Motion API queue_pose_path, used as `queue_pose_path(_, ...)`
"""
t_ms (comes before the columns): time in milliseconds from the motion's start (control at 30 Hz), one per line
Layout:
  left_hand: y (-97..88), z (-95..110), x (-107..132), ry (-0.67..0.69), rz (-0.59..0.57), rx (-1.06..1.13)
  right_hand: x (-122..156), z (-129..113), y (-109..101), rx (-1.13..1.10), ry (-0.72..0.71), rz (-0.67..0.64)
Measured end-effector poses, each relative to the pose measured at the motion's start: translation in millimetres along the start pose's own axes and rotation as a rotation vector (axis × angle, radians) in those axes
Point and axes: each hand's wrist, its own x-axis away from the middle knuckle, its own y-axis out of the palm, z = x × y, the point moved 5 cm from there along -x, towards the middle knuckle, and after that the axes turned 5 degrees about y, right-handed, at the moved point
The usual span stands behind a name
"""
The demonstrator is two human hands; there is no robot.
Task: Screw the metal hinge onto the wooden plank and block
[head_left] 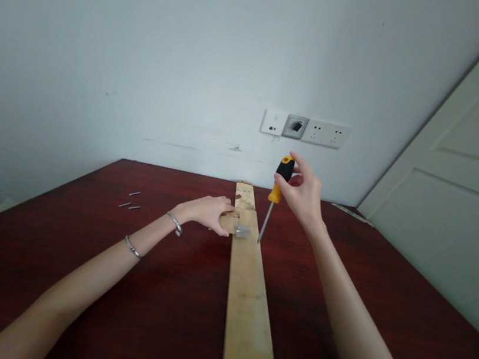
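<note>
Head view: left hand on a small wooden piece, right hand holding a screwdriver over a long board.
With the silver metal piece on the board as the clock's centre, the left hand sits near 9 o'clock, thumb and fingers closed around the wooden piece at the board's edge. The right hand, at 2 o'clock, grips the black-and-yellow handle between thumb and fingers; the shaft slants down to the board's right edge, though I cannot tell whether its tip touches. The board runs from 12 towards 6 along the dark red table. Three screws lie well out at 9; wall sockets show at 1.
</note>
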Motion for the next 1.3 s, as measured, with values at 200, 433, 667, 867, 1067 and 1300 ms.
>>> queue_pose_path(200, -8.6, 0, 5, 0.005, 0.007, 0.027, 13, 70, 50, 0.205, 0.257, -0.361)
queue_pose_path(433, -8.7, 3, 5, 0.025, 0.018, 0.05, 42, 89, 93, 0.236, 0.281, -0.562)
queue_pose_path(667, -5.5, 1, 4, 0.023, 0.015, 0.044, 54, 98, 105, 0.276, 0.318, -0.654)
queue_pose_path(867, -3.6, 1, 3, 0.013, -0.013, 0.054, 56, 102, 107, 0.3, 0.325, -0.694)
queue_pose_path(1067, 3.4, 0, 0, 0.027, -0.019, 0.063, 58, 107, 110, 0.31, 0.333, -0.721)
queue_pose_path(1300, 9.0, -2, -2, 0.037, -0.014, 0.068, 58, 108, 110, 0.294, 0.337, -0.744)
